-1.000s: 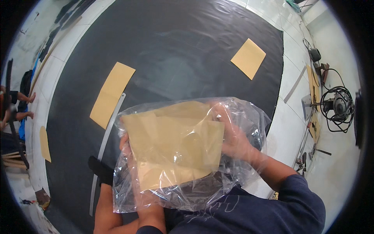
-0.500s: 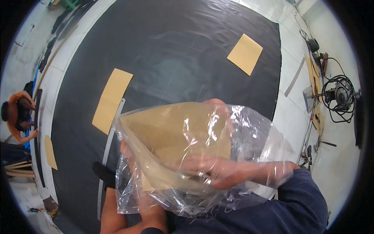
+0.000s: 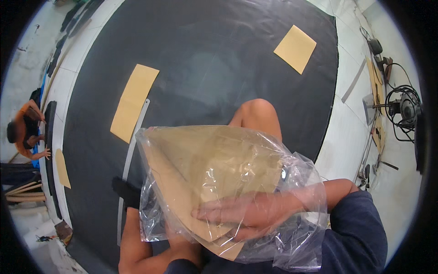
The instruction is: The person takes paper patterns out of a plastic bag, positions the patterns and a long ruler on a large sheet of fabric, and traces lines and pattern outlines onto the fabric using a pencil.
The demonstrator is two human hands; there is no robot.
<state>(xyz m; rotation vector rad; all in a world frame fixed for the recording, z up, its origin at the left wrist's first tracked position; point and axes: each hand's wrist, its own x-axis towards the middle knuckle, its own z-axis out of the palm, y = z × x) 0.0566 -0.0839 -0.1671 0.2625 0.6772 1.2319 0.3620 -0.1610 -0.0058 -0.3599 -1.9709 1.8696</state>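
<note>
A clear plastic bag (image 3: 301, 182) lies over my lap with several tan cardboard sheets (image 3: 182, 192) inside it. My right hand (image 3: 242, 212) reaches into the bag, seen through the film. Its fingers are stretched out and rest flat against the sheets near their lower edge. Of my left hand, only what looks like a fingertip (image 3: 149, 129) shows at the bag's upper left corner; the bag and sheets hide the rest. Below the bag, the tips of the sheets come to a point near my shirt.
Black sheeting (image 3: 196, 59) covers the floor under me. On it lie a tan rectangular piece (image 3: 135, 102), another tan piece (image 3: 295, 49) and a long metal ruler (image 3: 130, 164). A fan (image 3: 406, 107) with coiled cable stands right. At left another person (image 3: 28, 130) works.
The bag has settled lower and flatter, and the sheets' lower tips now show. My right hand has moved slightly down and left. My right knee has come into view beyond the bag.
</note>
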